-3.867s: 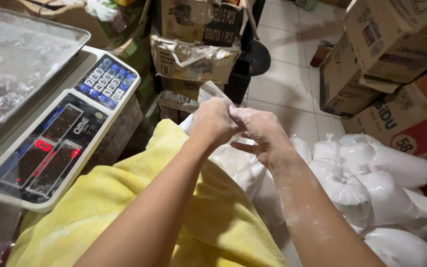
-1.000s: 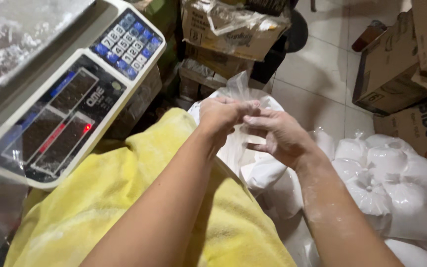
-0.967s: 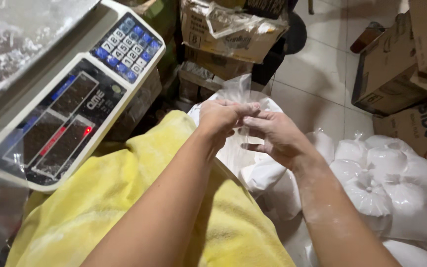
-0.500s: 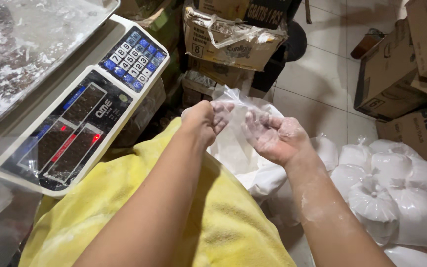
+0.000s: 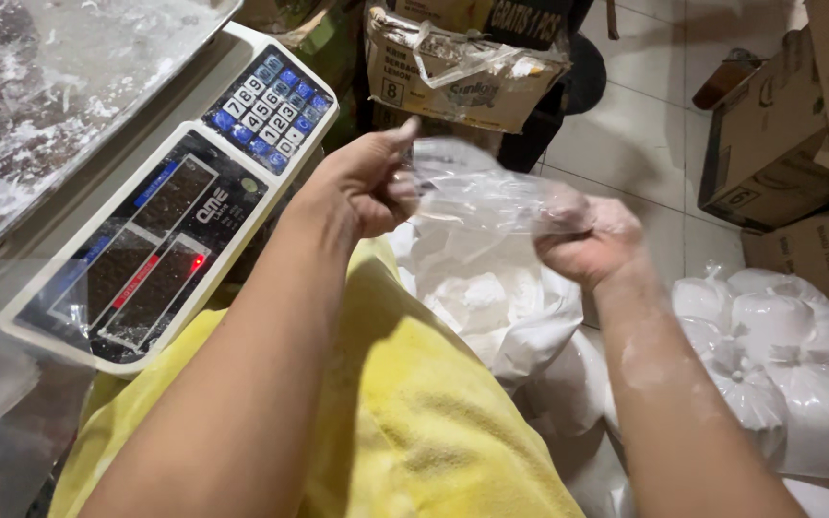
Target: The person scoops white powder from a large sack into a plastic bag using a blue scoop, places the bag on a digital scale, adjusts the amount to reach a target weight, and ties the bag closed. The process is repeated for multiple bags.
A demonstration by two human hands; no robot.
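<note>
Head view, one entry. Item: thin clear plastic bag (image 5: 477,197), empty as far as we can tell, stretched between our two hands just above centre frame. Left hand (image 5: 367,182), at 9 o'clock of the bag, pinches one edge with fingers curled shut. Right hand (image 5: 587,240), at 3 o'clock, is fisted on the other edge; both are dusted white.

Below the bag, at 6 o'clock: large open sack of white powder (image 5: 491,297). At 4 o'clock: pile of filled, knotted bags (image 5: 779,355) on the tiled floor. At 9 o'clock: digital scale (image 5: 175,201) with a powder-strewn metal tray (image 5: 59,86). Yellow cloth (image 5: 414,422) covers our lap.

Risks, as we judge them: the film may tear if we pull the edges apart too hard; floury fingers may slip off the slick plastic; a dropped bag would land in the sack.
</note>
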